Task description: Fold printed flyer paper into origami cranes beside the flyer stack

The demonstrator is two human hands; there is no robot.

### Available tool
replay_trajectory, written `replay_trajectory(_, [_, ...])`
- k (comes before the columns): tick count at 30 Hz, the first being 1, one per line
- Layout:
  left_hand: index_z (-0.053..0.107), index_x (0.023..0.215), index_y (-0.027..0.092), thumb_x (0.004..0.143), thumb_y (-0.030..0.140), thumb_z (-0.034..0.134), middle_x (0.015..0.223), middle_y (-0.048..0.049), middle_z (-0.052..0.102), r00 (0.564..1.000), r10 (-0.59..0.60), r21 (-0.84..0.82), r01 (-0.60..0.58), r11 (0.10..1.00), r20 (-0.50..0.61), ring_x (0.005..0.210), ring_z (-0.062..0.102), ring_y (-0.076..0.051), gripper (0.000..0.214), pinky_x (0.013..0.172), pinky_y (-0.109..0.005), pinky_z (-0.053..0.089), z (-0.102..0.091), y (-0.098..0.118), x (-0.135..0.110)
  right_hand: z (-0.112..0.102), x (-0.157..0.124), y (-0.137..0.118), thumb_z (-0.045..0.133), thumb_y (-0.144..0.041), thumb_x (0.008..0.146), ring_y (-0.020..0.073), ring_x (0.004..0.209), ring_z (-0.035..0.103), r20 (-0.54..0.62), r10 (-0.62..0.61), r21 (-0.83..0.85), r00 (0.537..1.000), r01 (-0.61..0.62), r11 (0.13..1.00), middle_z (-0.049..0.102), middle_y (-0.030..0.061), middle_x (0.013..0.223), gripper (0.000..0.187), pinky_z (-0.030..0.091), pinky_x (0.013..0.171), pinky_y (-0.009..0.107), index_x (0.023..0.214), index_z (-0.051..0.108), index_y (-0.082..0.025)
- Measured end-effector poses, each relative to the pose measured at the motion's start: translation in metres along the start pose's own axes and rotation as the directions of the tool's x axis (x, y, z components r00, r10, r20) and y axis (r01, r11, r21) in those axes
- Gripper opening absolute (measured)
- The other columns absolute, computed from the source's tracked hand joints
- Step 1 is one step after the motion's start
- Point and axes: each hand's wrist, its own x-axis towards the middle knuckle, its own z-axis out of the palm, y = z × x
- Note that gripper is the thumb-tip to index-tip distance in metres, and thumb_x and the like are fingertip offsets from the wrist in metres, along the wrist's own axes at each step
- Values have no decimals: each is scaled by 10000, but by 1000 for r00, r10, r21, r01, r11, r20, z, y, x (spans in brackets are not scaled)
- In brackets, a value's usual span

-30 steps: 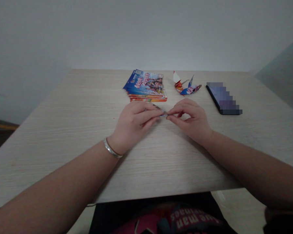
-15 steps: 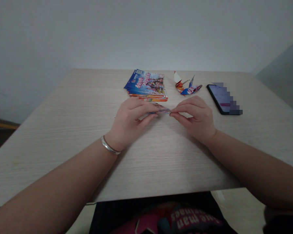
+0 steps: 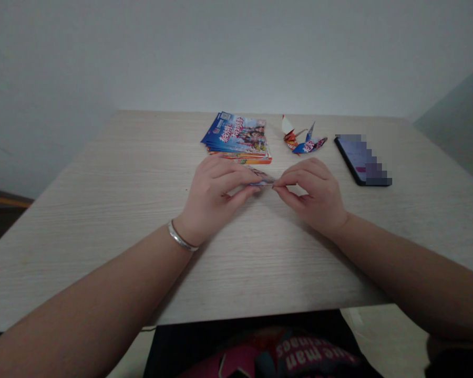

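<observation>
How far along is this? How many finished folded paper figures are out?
2, it seems: an orange-and-white figure and a blue figure side by side beyond the right hand, which pinches an unfinished piece with the left hand.

This looks like a plain room in a home or a small office rather than a workshop, though which of the two is hard to tell. A pale wood-grain table [image 3: 102, 210] stands pushed against a bare white wall [image 3: 236, 52] with nothing hung on it. Along the table's far edge lie a stack of printed leaflets [image 3: 238, 137], two folded paper birds [image 3: 303, 140] just right of it, and a phone [image 3: 362, 160] toward the far right corner.
</observation>
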Motion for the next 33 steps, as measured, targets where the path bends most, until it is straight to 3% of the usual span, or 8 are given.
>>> replay_trajectory(9, [724,876,272,902,289,690,893,19,769,999,32,21,-33,999,5,835,686,-161,46,958,-423,469,0,4,-1,0,2,-6,695,-188,859,174,783,654,22,-104,-11,994,104,995,746,2,852,94,506,751,356,917,687,-262])
replay_trajectory(18, [724,917,289,918,335,667,912,31,760,1000,25,126,-25,992,-2,876,665,-181,73,1049,-490,422,2,6,-3,1,4,-9,678,-169,841,177,762,659,0,-86,-1,996,86,996,741,-8,816,94,510,736,363,845,658,-261])
replay_trajectory(26, [692,971,320,914,330,678,895,52,740,986,168,212,-161,964,-12,873,623,-189,59,1037,-532,430,2,0,-3,-1,3,-8,667,-167,830,172,742,655,18,-105,-2,994,105,995,737,-14,813,101,505,724,363,822,654,-267])
replay_trajectory(33, [679,894,299,911,356,690,815,40,713,989,147,253,-141,957,-5,797,592,-177,60,997,-532,470,-1,-4,-1,-2,0,-3,671,-148,823,180,768,653,4,-110,-10,994,110,994,730,-1,828,121,504,730,364,861,652,-261])
